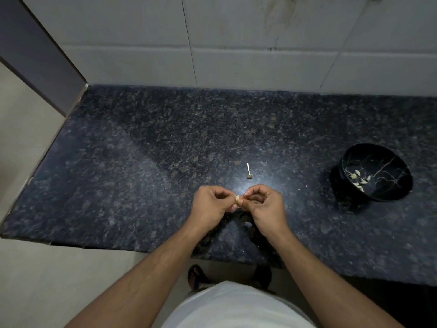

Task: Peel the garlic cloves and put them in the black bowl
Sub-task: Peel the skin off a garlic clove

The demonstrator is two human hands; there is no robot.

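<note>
A small pale garlic clove is pinched between my left hand and my right hand, a little above the dark granite counter near its front edge. Fingers of both hands curl around it, so most of the clove is hidden. The black bowl with thin pale veins stands on the counter at the far right, well apart from my hands. Several peeled white cloves lie inside it on its left side.
A bare garlic stem with its root end lies on the counter just beyond my hands. A small pale bit lies under my wrists. The tiled wall closes the back; the counter ends at left and front.
</note>
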